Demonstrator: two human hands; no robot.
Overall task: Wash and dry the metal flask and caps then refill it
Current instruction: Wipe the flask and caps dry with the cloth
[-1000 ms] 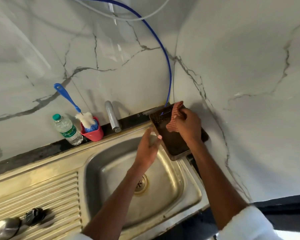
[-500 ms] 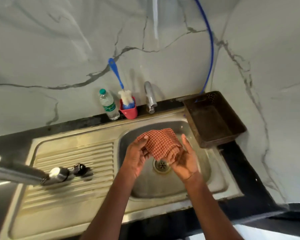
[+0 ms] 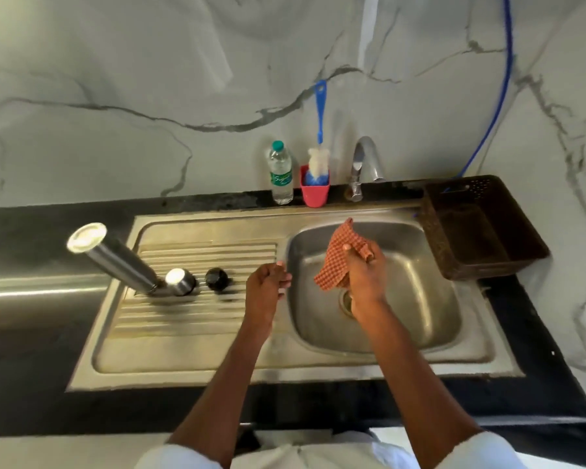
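Two hands are out over the steel sink [image 3: 481, 346]. The right hand [image 3: 364, 270] is over the sink bowl, in the middle right of the frame, and its fingers are curled round a red checked cloth [image 3: 337, 257]. One corner of the cloth sticks up and the rest hangs down past the fingers. The left hand [image 3: 266, 287] is at the edge of the ribbed draining part, just left of the bowl. Its fingers are loosely curled and it holds nothing.

The metal flask [image 3: 115, 257] stands on the draining part, well to the left of the left hand. It looks upside down, with its flat round bottom toward the upper left of the frame and its narrow end down on the ribs. Its long side runs from upper left to lower right. A shiny metal cap [image 3: 180, 280] sits right beside the flask's low end. A black cap [image 3: 217, 279] sits just to the right of it, between the metal cap and the left hand.

At the back, on the dark tabletop [image 3: 48, 231], stand a water bottle [image 3: 280, 174], a red cup [image 3: 314, 191] with a blue brush [image 3: 319, 130] in it, and the tap [image 3: 364, 164]. A brown basket [image 3: 481, 228] sits at the right of the sink.
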